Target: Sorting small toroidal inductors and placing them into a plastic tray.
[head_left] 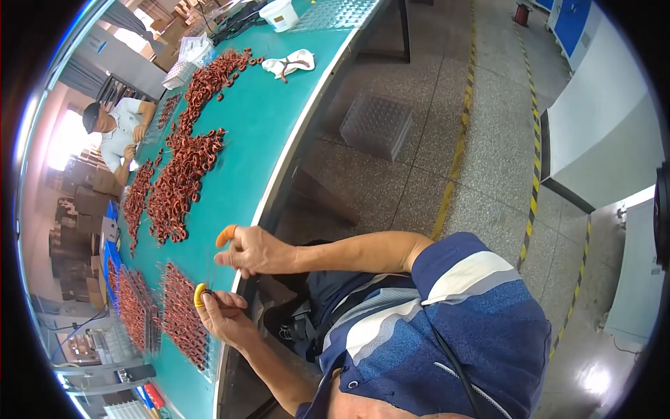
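Over the table's near edge, my left hand has a yellow finger cot on one fingertip. Its fingers are pinched together around a small dark piece that I cannot make out. Just beyond it, my right hand wears an orange finger cot. That finger and the thumb stand apart, the other fingers are curled, and I see nothing held there. Beside my left hand lies a clear tray filled with rows of red ring-shaped parts with thin leads. A second filled tray stands behind it.
Heaps of loose red rings cover part of the green table. A white cloth-like item, white bucket and clear trays lie farther along. Another person works opposite. Stacked clear trays stand on the floor.
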Motion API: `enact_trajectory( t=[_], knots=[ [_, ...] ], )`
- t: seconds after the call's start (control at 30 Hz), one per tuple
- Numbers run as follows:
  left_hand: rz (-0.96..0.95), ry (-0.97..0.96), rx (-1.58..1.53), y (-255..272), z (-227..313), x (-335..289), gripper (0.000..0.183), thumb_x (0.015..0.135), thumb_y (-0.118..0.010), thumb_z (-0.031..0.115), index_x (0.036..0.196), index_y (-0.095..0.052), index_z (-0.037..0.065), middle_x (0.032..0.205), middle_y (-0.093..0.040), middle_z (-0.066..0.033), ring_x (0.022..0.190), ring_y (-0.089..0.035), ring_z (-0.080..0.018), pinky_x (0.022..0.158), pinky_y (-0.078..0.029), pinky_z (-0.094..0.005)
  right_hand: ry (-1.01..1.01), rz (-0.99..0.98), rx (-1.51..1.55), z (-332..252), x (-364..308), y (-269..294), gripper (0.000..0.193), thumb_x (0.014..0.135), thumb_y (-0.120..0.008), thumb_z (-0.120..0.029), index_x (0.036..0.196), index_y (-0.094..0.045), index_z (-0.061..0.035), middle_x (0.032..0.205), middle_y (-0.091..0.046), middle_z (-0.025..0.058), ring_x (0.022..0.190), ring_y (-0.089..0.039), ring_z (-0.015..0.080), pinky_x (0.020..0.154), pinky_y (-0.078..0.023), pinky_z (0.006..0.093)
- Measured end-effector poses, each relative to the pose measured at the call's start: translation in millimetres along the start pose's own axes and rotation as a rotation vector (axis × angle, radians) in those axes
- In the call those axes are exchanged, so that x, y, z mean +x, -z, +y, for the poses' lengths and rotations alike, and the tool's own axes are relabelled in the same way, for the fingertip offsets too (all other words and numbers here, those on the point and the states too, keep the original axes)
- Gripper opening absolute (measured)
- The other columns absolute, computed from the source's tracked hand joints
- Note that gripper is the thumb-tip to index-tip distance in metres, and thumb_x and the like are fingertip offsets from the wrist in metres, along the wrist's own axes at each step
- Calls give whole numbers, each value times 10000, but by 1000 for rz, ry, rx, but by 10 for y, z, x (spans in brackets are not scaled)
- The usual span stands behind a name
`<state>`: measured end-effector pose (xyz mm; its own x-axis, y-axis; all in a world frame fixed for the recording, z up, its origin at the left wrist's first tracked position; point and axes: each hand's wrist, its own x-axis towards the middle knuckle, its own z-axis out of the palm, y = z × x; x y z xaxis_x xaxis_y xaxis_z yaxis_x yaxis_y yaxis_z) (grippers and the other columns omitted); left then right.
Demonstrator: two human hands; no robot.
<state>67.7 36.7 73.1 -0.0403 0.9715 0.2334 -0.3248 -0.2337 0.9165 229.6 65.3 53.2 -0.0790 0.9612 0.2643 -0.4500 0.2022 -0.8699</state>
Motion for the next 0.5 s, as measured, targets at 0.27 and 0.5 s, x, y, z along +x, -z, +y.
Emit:
enact_trajectory(
  t=[0.27, 0.5],
  knots=[
    [-114, -228, 681, -83, 35, -7, 190, 971, -471, 106, 1117, -522, -5, 706, -536, -20, 600, -490, -66, 542, -408, -194, -87, -137, 78, -8, -150, -95, 270, 932, -590, -238, 912, -625, 29, 655, -605, 37, 530, -561, 78, 478, -445, 217],
    [-234, -176, 774, 13, 8, -25, 237, 966, -510, 119, 1179, -510, 16, 749, -497, 6, 616, -435, -66, 554, -358, -201, -334, -165, 199, -14, -115, 14, 206, 895, -638, -225, 841, -635, -26, 649, -596, 13, 505, -548, 75, 457, -443, 190]
  ],
)
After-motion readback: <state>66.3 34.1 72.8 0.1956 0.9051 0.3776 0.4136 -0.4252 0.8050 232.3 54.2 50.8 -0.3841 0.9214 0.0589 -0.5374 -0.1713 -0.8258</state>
